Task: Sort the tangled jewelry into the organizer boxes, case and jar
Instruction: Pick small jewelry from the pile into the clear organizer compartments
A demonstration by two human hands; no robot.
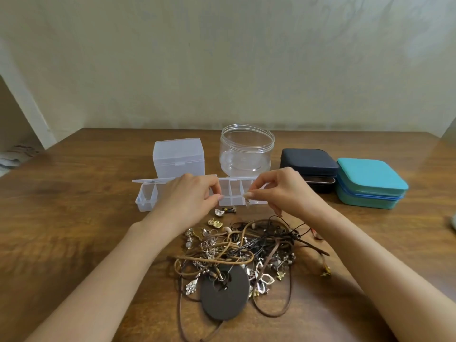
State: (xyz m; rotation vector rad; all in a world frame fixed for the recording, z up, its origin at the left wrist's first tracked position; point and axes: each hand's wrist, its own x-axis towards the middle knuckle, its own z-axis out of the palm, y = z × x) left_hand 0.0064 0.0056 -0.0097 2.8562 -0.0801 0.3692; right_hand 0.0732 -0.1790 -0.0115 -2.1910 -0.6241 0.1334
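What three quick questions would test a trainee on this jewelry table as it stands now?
1. True or false: the clear jar already holds jewelry.
2. The teal case sits: A) left of the clear jar B) right of the dark case C) under the dark case.
3. What is the right hand pinching near the open organizer?
Key: 1. False, it looks empty. 2. B. 3. A small silver piece, held apart from the tangled pile.
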